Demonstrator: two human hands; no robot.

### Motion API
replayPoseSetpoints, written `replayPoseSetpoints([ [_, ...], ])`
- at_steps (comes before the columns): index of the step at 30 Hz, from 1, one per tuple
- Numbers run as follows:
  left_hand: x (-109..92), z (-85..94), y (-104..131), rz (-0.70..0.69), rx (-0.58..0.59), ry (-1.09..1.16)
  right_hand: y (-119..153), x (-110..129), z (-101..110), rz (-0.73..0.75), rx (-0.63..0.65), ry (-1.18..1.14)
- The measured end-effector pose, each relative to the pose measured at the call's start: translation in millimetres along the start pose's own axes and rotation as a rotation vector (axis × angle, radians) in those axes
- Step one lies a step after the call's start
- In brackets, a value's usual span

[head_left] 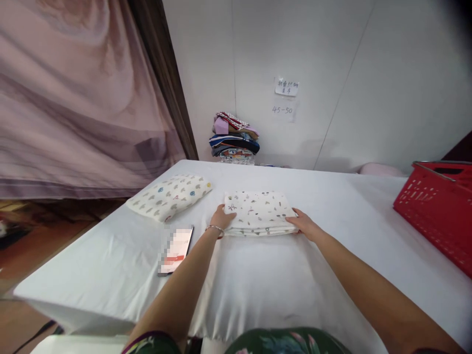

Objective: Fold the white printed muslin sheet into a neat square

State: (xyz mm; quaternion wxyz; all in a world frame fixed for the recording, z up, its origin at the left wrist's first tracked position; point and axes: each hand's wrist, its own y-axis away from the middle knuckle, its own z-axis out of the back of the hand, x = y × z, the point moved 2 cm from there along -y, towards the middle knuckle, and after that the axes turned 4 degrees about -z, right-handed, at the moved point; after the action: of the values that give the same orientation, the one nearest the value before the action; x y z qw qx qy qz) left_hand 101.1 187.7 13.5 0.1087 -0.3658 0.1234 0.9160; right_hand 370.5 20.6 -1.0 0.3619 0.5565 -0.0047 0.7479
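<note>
A white cloth with small printed motifs [260,211] lies folded into a layered rectangle on the white-covered table [258,275]. My left hand [221,219] grips its left edge, thumb on top and fingers partly hidden beneath. At the opposite edge, my right hand [303,224] grips the cloth the same way, thumb above and fingers at the side. A bracelet circles my left wrist. Left of the cloth rests a white pillow with grey and coloured prints [171,196]. A phone [177,250] with a lit, partly blurred screen lies nearer me, beside my left forearm.
A red plastic basket [435,211] stands on the table's right side. Behind the far edge, a stack of folded fabrics [236,137] leans near the wall. Handwritten paper notes [286,87] are stuck there. A pink curtain [81,98] hangs at left.
</note>
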Motion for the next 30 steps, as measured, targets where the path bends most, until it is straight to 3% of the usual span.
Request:
replayPoseSetpoints([
  [3, 9.4, -1.3, 10.3, 0.012, 0.007, -0.042, 15.2, -12.4, -2.9, 0.01, -0.011, 0.103],
  [5, 12.6, -2.8, 16.0, 0.02, -0.016, -0.048, 20.0, -13.7, -1.9, 0.059, -0.089, 0.279],
  [7, 14.2, -3.4, 22.2, 0.012, -0.065, -0.023, 23.9, -9.5, -0.2, 0.198, -0.2, 0.477],
  [10, 16.4, -2.3, 38.0, -0.049, -0.184, 0.049, 34.8, 0.4, -2.8, 0.549, -0.312, 0.629],
  [13, 18.2, -0.3, 64.5, -0.152, -0.326, 0.087, 50.0, 7.5, -15.7, 0.877, -0.231, 0.626],
  [17, 14.1, -5.3, 106.7, -0.271, -0.422, 0.072, 61.5, 14.1, -40.9, 1.086, -0.05, 0.639],
  [19, 9.4, -16.6, 123.7, -0.3, -0.319, 0.171, 61.4, 17.1, -52.1, 1.125, -0.023, 0.656],
  [21, 3.9, -33.0, 135.6, -0.262, -0.134, 0.355, 59.1, 19.4, -61.0, 1.146, -0.017, 0.671],
  [25, -5.7, -62.0, 146.2, 0.08, 0.176, 0.849, 55.6, 21.1, -71.3, 1.153, -0.021, 0.69],
  [27, -9.4, -67.0, 146.7, 0.24, 0.249, 1.075, 55.8, 20.9, -73.0, 1.15, -0.04, 0.683],
  [30, -11.6, -64.9, 144.8, 0.361, 0.3, 1.263, 57.1, 19.9, -74.2, 1.157, -0.066, 0.668],
])
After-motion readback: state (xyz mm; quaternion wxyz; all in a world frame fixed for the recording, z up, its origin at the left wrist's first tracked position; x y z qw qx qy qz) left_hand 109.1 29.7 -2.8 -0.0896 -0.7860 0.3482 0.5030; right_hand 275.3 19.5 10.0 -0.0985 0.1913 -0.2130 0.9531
